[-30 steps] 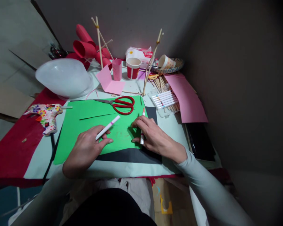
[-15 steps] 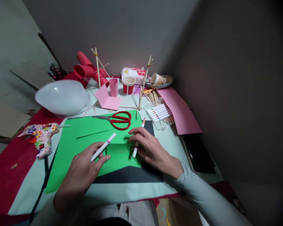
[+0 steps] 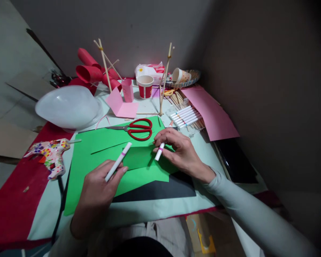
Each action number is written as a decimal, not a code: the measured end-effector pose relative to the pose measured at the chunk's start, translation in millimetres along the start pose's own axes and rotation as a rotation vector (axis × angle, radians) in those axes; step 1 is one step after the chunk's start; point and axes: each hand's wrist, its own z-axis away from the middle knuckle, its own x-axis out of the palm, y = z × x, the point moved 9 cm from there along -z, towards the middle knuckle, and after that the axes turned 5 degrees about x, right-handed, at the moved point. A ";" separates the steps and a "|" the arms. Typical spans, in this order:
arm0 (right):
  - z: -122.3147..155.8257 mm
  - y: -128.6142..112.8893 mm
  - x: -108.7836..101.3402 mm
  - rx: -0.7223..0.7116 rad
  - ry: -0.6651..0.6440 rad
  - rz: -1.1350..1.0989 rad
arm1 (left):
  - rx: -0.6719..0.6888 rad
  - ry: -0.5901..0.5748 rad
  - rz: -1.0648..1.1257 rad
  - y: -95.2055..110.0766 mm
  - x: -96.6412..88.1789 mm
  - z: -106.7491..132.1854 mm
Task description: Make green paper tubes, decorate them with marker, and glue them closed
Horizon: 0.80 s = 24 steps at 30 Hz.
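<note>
My left hand (image 3: 101, 185) is closed around a white marker (image 3: 119, 161) with a pink band, its end slanting up and right. The thumb and fingers of this hand also meet the left edge of a small green paper piece (image 3: 139, 157), which is raised off the larger green sheet (image 3: 82, 171). My right hand (image 3: 180, 150) grips another white marker (image 3: 159, 151) with a magenta band; a peach-coloured end shows past the knuckles. The right fingers are at the small piece's right edge; whether they pinch it I cannot tell. Red-handled scissors (image 3: 139, 129) lie just beyond.
A flower-patterned glue gun (image 3: 52, 153) lies at left near a translucent bowl (image 3: 66, 107). Farther back stand stick frames (image 3: 164, 78), a paper cup (image 3: 145, 86) and folded pink card (image 3: 123, 107). Boxed markers (image 3: 186, 116) and a pink sheet (image 3: 211, 114) lie at right.
The small green piece has tilted up from the sheet. My right hand has turned its marker, so the banded end points more toward me. The whole view has shifted slightly.
</note>
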 end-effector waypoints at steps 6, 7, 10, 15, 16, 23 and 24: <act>0.6 -7.4 -11.1 -0.043 0.121 0.094 | -0.022 -0.038 -0.082 -2.9 3.9 -5.7; 1.5 -6.2 -18.6 -0.012 0.180 0.067 | -0.044 -0.043 -0.089 -6.4 3.9 -5.5; 7.4 5.9 -39.5 0.151 0.337 -0.192 | -0.065 -0.075 -0.111 -10.9 5.0 -4.4; 16.7 16.7 -32.6 0.323 0.332 -0.621 | -0.065 -0.077 -0.131 -11.8 6.8 -2.1; 18.2 17.8 -25.3 0.349 0.301 -0.665 | -0.067 -0.071 -0.133 -12.7 7.2 -1.9; 28.8 37.7 29.7 0.544 0.113 -0.899 | -0.114 -0.171 -0.236 -14.7 14.2 -3.2; 29.5 40.6 32.1 0.564 0.105 -0.898 | -0.134 -0.183 -0.252 -14.4 14.7 -2.7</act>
